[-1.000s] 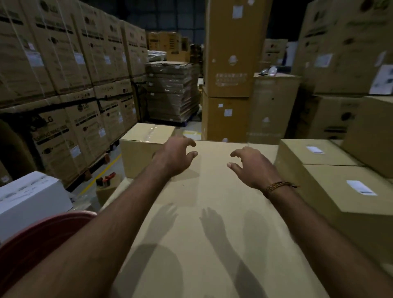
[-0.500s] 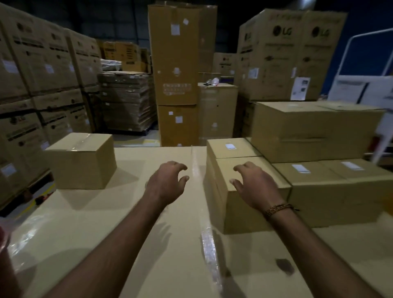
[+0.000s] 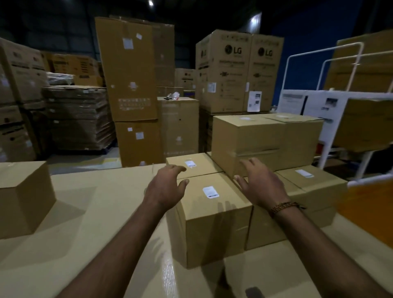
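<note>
Your left hand (image 3: 168, 187) covers the top left corner of the near box (image 3: 214, 229), and whether its fingertips touch the cardboard cannot be told; your right hand (image 3: 260, 185) blurs against the stacked box (image 3: 246, 136) behind it. The print on the white label (image 3: 210, 192) is too small to read, and the frame's edge cuts the lone box (image 3: 21, 197) at left.

Tall printed cartons (image 3: 223, 70) fill the dim hall; flattened cardboard (image 3: 78, 117) is stacked at middle left. A blue wall (image 3: 308, 63) rises at upper right behind white railings (image 3: 370, 178); ceiling lamps (image 3: 151, 3) glow along the top edge.
</note>
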{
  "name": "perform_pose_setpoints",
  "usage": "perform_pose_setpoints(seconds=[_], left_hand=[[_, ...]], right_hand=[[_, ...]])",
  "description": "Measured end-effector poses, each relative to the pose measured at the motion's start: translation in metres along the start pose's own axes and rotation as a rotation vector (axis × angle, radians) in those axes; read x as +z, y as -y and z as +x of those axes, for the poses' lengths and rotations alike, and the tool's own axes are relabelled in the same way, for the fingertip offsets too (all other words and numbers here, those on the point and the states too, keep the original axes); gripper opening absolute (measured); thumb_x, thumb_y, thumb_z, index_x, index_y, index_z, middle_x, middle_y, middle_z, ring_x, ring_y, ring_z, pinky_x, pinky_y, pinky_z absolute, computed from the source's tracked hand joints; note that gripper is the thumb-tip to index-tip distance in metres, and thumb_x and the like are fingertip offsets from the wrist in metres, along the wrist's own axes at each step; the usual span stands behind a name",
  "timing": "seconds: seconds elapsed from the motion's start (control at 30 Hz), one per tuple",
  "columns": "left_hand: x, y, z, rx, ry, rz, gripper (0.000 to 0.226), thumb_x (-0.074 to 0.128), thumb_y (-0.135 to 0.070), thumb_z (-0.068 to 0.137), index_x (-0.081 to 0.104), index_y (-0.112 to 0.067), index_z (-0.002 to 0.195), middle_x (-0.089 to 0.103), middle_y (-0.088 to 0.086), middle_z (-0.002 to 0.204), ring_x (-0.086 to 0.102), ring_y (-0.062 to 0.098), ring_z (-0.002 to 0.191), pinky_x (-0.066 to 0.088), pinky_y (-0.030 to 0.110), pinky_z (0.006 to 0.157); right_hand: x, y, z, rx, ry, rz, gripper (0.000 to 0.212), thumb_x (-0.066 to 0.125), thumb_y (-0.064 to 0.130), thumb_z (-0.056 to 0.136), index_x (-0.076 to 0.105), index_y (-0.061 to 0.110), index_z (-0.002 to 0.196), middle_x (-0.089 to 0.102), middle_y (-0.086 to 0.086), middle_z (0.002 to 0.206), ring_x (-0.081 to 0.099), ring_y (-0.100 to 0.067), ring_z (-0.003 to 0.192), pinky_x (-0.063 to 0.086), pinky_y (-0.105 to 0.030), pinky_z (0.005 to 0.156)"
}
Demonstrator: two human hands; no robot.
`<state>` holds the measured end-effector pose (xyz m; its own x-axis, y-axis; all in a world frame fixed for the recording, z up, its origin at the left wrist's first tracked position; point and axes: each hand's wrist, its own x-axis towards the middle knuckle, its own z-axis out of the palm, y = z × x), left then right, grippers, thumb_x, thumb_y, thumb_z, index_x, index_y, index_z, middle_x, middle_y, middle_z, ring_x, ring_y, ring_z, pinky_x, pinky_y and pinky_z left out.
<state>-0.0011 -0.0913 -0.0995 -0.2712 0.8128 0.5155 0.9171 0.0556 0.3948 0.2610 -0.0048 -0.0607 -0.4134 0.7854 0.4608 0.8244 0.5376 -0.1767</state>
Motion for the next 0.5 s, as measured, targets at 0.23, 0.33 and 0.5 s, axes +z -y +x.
perform_pose_setpoints(seconds=[0.23,0.33,0.5], left_hand=[[0.047,-0.05,0.066,0.066,-0.011,-0.059,0.045,0.066,-0.04,0.1,0.06,-0.027,0.143,0.06,-0.005,0.143,0.052,0.018,0.136,0.05,0.043,0.106],[0.072,-0.072,0.095,0.055,-0.019,-0.085,0.048,0.068,-0.039,0.099,0.06,-0.025,0.144,0.061,-0.003,0.144,0.054,0.019,0.135,0.05,0.045,0.107],[0.123,-0.102,0.138,-0.01,-0.025,-0.106,0.055,0.068,-0.04,0.099,0.055,-0.021,0.149,0.059,0.0,0.147,0.052,0.019,0.137,0.048,0.039,0.109]], right_hand=[[0.005,-0.078,0.054,0.111,-0.041,0.07,0.061,0.056,0.046,0.106,0.04,0.02,0.159,0.048,-0.005,0.152,0.057,-0.025,0.129,0.055,-0.042,0.095],[0.015,-0.121,0.084,0.189,-0.056,0.096,0.063,0.058,0.047,0.105,0.04,0.018,0.159,0.049,-0.008,0.151,0.055,-0.028,0.13,0.056,-0.047,0.097],[0.04,-0.195,0.132,0.322,-0.076,0.182,0.061,0.061,0.042,0.104,0.042,0.017,0.156,0.052,-0.012,0.148,0.055,-0.032,0.13,0.055,-0.05,0.1]])
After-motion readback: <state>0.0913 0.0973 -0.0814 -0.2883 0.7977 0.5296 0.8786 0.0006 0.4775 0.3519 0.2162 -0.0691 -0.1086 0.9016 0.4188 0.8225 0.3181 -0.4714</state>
